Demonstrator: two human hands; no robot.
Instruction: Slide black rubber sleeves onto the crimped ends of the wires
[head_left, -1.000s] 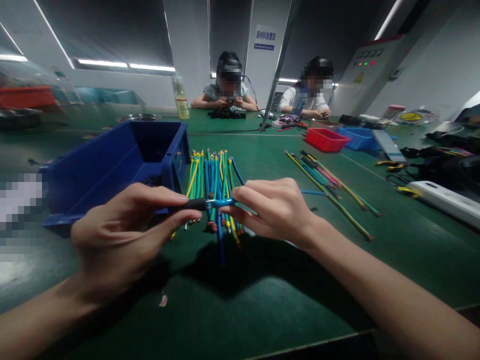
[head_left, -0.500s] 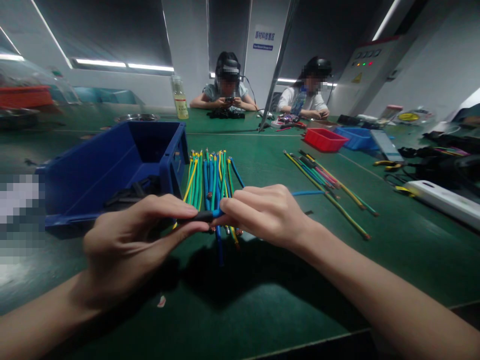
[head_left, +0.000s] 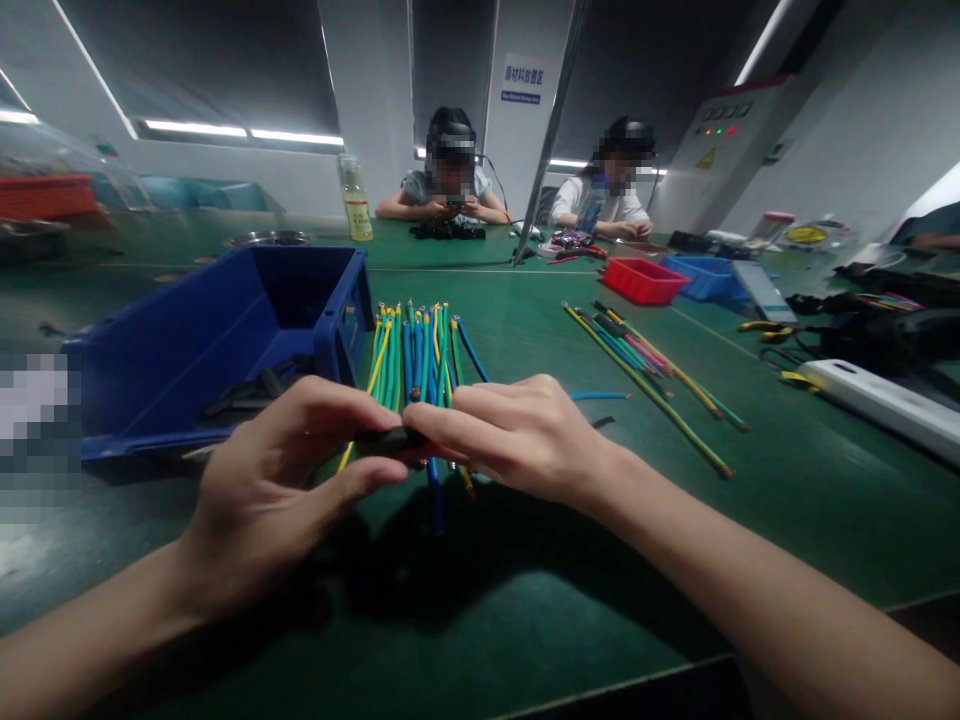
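My left hand (head_left: 300, 470) has its thumb and fingertips around a short black sleeve (head_left: 381, 440), held level just above the table. Against the sleeve's right end press the closed fingers of my right hand (head_left: 517, 430). A blue wire (head_left: 600, 396) sticks out beyond the right hand; its stretch inside that hand is hidden, as is the point where wire and sleeve meet. Just behind both hands lies a bundle of blue, green and yellow wires (head_left: 424, 350), many with metal ends. One blue wire end (head_left: 435, 500) pokes out below my hands.
To the left stands a blue bin (head_left: 187, 340) with black pieces inside. Another wire group (head_left: 652, 375) lies right, near a red tray (head_left: 645, 280), a blue tray (head_left: 701, 277) and a white power strip (head_left: 885, 405). Two people sit across the table, beyond a bottle (head_left: 356, 200).
My right fingers have shifted left along the blue wire onto the black sleeve's end, covering the blue seen there before. The left thumb has dropped slightly and the wire's tail has moved left.
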